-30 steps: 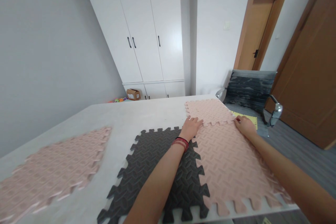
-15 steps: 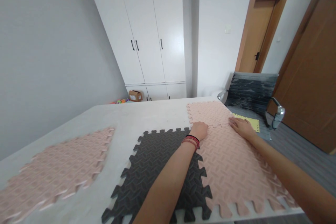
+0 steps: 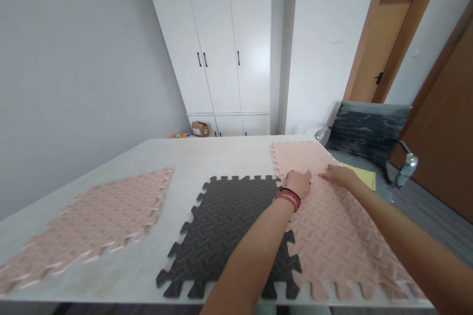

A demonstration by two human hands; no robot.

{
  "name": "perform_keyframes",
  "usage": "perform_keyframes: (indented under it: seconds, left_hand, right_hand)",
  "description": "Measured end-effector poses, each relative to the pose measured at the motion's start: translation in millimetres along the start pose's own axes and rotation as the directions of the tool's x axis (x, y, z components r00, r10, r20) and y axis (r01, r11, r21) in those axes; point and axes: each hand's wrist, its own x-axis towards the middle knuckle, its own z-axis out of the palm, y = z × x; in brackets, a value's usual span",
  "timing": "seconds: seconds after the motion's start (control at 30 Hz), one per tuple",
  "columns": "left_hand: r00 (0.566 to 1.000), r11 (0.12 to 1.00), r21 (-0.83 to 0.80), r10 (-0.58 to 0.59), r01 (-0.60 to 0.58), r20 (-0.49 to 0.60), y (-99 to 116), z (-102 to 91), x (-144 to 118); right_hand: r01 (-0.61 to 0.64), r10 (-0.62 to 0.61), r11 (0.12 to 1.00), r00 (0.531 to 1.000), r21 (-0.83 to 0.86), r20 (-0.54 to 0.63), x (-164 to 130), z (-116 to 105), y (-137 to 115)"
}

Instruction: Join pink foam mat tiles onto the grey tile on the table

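Observation:
Two pink foam puzzle mats meet at a toothed seam on the right of the table, a far mat (image 3: 295,153) and a near mat (image 3: 332,226). My left hand (image 3: 298,183), with bands on its wrist, is closed at the left part of that seam, its fingers curled on the mat edge. At the seam's right part, my right hand (image 3: 338,176) is closed too, fingertips pinching at the joined edges. What lies under the fingers is hidden. A dark grey foam mat (image 3: 232,221) lies beside the near pink mat, partly behind my left forearm.
Another pink foam mat (image 3: 107,211) lies at the left of the white table (image 3: 207,155). Beyond the right edge stands a dark chair (image 3: 369,130) with a yellow sheet (image 3: 364,177) on its seat. A white wardrobe (image 3: 218,49) and a cardboard box (image 3: 200,129) are behind.
The view has shifted, so the scene sits differently. My right hand has gone from lying flat to curled fingertips, and my hands are closer together along the seam.

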Motion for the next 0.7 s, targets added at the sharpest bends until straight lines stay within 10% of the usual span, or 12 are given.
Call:
perform_keyframes:
  seconds: [0.43,0.7]
  left_hand:
    - [0.986,0.981,-0.113,-0.151,0.158,0.067,19,6.9,-3]
    - [1.0,0.952,-0.305,-0.01,0.01,0.003,-56,-11.1,-60]
  right_hand:
    - [-0.156,0.155,0.984,0.988,0.083,0.023,-10,27,-14]
    - [-0.178,0.175,0.971,0.984,0.161,0.033,-14,26,-13]
